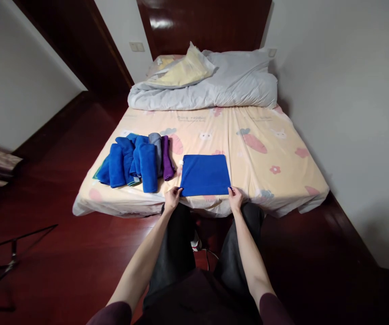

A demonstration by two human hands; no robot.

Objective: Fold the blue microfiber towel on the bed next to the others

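Observation:
A blue cloth [205, 175] lies flat as a rectangle near the front edge of the bed, with a small white tag at its upper left. My left hand [173, 197] pinches its near left corner. The near right corner is between the closed fingers of my right hand [235, 197]. To the left of the cloth are several rolled blue towels [148, 167], lying close together, with a grey rolled towel [155, 143] and a purple rolled towel [167, 158] at their right side.
The bed [282, 158] has a patterned sheet. A grey quilt [245, 83] and a yellow pillow [189, 67] lie at its far end, before a dark headboard [208, 25]. Black metal stand legs [13, 253] are on the floor at the left.

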